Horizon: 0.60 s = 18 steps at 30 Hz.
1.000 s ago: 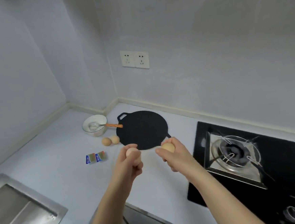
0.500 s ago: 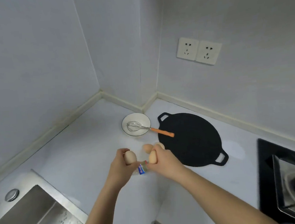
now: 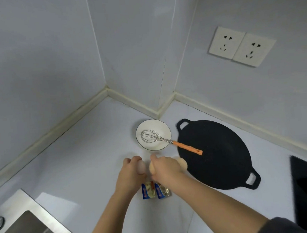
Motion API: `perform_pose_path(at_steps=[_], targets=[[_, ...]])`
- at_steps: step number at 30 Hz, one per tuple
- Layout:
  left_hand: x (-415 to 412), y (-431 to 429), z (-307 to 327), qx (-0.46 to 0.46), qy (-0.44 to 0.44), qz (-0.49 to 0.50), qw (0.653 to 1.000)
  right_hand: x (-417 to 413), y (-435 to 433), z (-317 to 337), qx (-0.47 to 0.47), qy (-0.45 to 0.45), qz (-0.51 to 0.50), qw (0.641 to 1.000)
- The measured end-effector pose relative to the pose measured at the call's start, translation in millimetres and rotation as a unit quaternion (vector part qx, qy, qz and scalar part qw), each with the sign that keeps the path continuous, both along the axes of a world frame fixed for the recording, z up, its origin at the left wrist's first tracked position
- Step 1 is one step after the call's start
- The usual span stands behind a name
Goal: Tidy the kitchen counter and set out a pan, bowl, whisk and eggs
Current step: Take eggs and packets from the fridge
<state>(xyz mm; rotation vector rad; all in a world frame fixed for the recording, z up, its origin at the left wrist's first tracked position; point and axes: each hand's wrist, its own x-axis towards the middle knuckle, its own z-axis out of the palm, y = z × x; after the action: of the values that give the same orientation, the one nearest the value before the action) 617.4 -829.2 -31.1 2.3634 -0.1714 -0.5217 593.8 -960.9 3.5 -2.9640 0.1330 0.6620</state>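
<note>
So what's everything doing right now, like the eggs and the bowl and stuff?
pan: flat on counter
bowl: upright, holds whisk head
whisk: propped on bowl rim, handle over pan
left hand: grips the left-hand egg
right hand: grips the right-hand egg
third egg: lying by pan's edge
packets: lying on counter
sockets: nothing plugged in

The pan (image 3: 216, 159) is matte black all over. Left of it, the bowl (image 3: 151, 146) is white with a thin dark rim line. The whisk (image 3: 169, 140) has silver wires and an orange handle. Of the eggs left of the pan, the near egg (image 3: 182, 163) and middle egg (image 3: 152, 168) are tan. The far egg (image 3: 141, 167) looks paler, perhaps pinkish, though it is blurred. The packets (image 3: 155, 191) are blue and yellow. The counter (image 3: 79, 168) is pale lilac-white. The sockets (image 3: 241, 46) above the pan are white with black holes.
</note>
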Motion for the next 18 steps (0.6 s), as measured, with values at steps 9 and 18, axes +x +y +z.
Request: perform_pose_path(at_steps=[9, 18], targets=[[6.9, -8.5, -12.3, 0.030, -0.005, -0.013, 0.999, 13.6, 3.6, -9.9, -0.058, 0.016, 0.010, 0.998], [5.4, -12.0, -18.7, 0.036, -0.009, -0.016, 0.999, 13.9, -0.4, -16.3, -0.077, 0.024, 0.000, 0.997]])
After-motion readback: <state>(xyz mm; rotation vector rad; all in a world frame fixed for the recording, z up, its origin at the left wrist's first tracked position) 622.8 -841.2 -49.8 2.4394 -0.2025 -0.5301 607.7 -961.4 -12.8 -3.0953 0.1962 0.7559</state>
